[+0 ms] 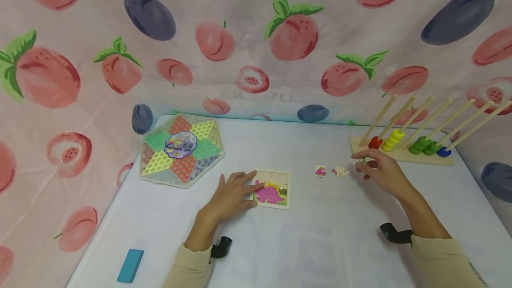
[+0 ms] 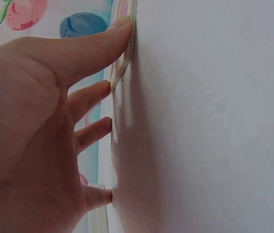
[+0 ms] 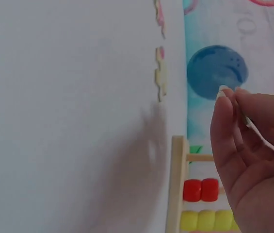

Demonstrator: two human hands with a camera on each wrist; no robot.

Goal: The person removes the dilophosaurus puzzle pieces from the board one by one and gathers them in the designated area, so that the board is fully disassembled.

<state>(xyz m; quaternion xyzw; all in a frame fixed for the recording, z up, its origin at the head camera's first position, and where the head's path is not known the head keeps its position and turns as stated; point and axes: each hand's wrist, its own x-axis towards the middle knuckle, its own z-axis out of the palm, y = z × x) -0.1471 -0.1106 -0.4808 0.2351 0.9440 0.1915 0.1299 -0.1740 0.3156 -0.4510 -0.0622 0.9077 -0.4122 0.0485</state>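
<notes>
A small wooden jigsaw tray [image 1: 289, 192] with a pink dinosaur picture lies mid-table; its upper part shows bare wood. My left hand [image 1: 229, 195] rests at the tray's left side with fingers spread, the index finger reaching over the picture. In the left wrist view the thumb [image 2: 120, 29] touches the tray's edge. My right hand [image 1: 384, 173] is raised at the right, pinching a puzzle piece [image 3: 255, 131] between thumb and fingers; most of that piece is hidden. Left of this hand lie two loose pieces, one with pink [image 1: 320, 171] and one mostly pale [image 1: 341, 171].
A wooden bead stacker [image 1: 436, 159] with slanted pegs and coloured beads stands just behind my right hand. At the back left is a hexagonal Chinese checkers board [image 1: 182, 146]. A blue block [image 1: 130, 266] lies at the front left. Fruit-print cloth hangs behind the table.
</notes>
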